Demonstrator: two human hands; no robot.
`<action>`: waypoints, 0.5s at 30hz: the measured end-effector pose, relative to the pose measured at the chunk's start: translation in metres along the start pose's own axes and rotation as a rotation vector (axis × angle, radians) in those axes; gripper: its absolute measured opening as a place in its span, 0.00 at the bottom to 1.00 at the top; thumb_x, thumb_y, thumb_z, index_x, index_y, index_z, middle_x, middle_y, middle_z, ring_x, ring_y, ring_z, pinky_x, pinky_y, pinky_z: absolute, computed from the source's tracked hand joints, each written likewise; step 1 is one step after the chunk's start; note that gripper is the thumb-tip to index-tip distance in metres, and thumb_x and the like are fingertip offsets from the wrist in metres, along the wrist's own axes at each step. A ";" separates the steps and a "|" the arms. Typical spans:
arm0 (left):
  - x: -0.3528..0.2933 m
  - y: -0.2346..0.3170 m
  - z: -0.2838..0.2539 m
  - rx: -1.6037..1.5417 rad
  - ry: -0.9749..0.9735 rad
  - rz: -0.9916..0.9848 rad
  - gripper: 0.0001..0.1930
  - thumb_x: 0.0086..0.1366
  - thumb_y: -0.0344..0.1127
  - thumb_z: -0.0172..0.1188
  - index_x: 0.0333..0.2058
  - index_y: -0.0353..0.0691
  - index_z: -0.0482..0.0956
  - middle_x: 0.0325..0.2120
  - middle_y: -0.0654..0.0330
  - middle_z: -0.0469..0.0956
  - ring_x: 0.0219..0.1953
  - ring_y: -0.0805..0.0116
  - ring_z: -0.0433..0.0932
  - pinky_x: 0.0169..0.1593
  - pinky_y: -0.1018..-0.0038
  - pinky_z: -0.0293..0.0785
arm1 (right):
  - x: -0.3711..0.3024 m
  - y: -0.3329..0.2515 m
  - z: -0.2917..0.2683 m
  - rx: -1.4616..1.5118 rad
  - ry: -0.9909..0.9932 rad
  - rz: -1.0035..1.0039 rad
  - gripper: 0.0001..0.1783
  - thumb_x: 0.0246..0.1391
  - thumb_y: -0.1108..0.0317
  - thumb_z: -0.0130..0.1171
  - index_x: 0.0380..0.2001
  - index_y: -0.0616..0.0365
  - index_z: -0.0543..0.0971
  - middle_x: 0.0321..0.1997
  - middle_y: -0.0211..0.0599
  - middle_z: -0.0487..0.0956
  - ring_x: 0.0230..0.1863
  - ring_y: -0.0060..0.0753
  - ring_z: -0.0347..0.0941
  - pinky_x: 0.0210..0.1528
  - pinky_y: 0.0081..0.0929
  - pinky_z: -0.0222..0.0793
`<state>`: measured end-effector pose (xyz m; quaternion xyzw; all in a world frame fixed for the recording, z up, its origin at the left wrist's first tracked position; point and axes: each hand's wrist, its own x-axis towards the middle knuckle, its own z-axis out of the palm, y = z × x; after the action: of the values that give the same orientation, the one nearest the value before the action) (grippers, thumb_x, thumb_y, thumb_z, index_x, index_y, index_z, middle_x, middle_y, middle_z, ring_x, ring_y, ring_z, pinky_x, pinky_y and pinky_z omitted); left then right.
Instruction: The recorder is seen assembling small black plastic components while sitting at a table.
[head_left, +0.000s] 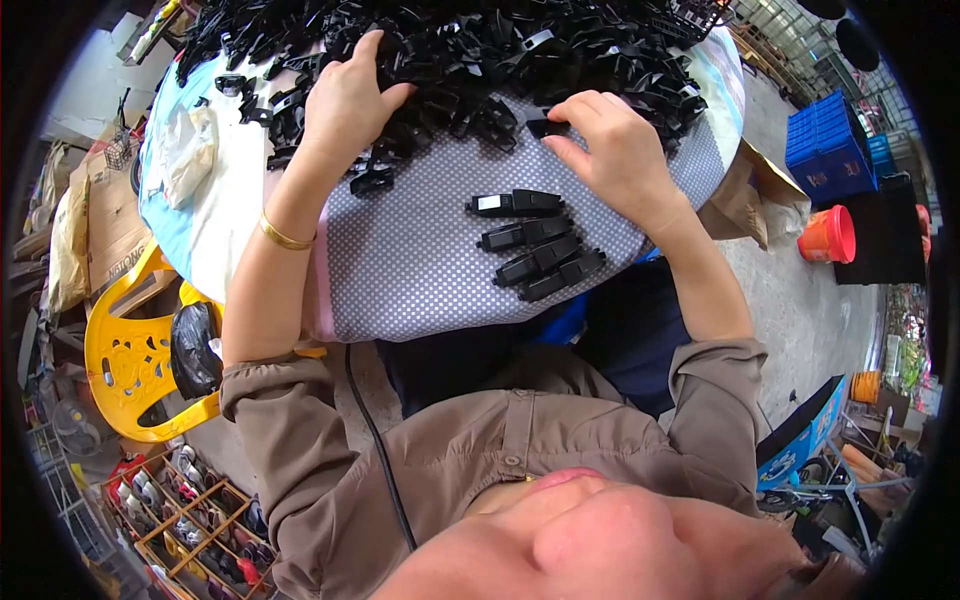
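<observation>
A large heap of small black plastic parts [470,70] covers the far side of the round table. My left hand [345,105] is at the heap's left part, its thumb and index finger spread apart and nothing visible between them. Right of the heap's near edge, my right hand [618,150] pinches a small black plastic part [545,128] between thumb and fingertips. Closer to me, several long black plastic pieces [540,262] lie side by side in a slanting row; the farthest has a white patch on top.
A patterned grey cloth [400,270] covers the near tabletop. A crumpled plastic bag [190,155] lies at its left. A yellow plastic chair [130,350] stands left of the table. To the right are a blue crate [828,145] and a red bucket [826,236]. A black cable [375,430] runs beside me.
</observation>
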<state>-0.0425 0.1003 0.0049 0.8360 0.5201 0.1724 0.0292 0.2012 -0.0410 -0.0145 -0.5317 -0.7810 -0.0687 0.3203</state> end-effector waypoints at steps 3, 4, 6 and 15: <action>0.002 -0.002 0.002 0.006 0.008 0.005 0.35 0.55 0.41 0.65 0.60 0.41 0.63 0.34 0.44 0.80 0.42 0.47 0.79 0.46 0.59 0.76 | -0.003 0.003 0.004 -0.069 -0.058 0.043 0.13 0.48 0.68 0.65 0.39 0.57 0.80 0.36 0.34 0.78 0.38 0.37 0.75 0.38 0.30 0.73; 0.003 -0.001 0.003 0.041 0.015 -0.004 0.35 0.54 0.39 0.65 0.60 0.41 0.63 0.34 0.45 0.80 0.42 0.47 0.79 0.46 0.60 0.76 | -0.005 0.004 0.005 -0.087 -0.063 0.043 0.14 0.48 0.67 0.65 0.40 0.57 0.80 0.38 0.34 0.78 0.38 0.36 0.75 0.38 0.29 0.73; 0.001 -0.007 0.000 0.013 0.081 0.044 0.35 0.54 0.35 0.64 0.61 0.41 0.62 0.33 0.48 0.80 0.41 0.49 0.79 0.46 0.61 0.76 | -0.003 0.002 0.006 -0.098 -0.064 0.039 0.15 0.49 0.67 0.65 0.41 0.56 0.80 0.39 0.34 0.77 0.38 0.35 0.75 0.38 0.29 0.74; 0.001 -0.004 0.010 -0.197 0.136 0.129 0.38 0.54 0.27 0.64 0.63 0.48 0.60 0.40 0.49 0.77 0.41 0.52 0.79 0.46 0.62 0.77 | 0.003 -0.003 0.007 -0.106 -0.081 -0.036 0.18 0.46 0.67 0.66 0.42 0.57 0.79 0.40 0.32 0.76 0.38 0.35 0.74 0.39 0.28 0.74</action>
<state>-0.0421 0.1046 -0.0052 0.8473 0.4464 0.2803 0.0648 0.1951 -0.0369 -0.0180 -0.5359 -0.7982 -0.0941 0.2584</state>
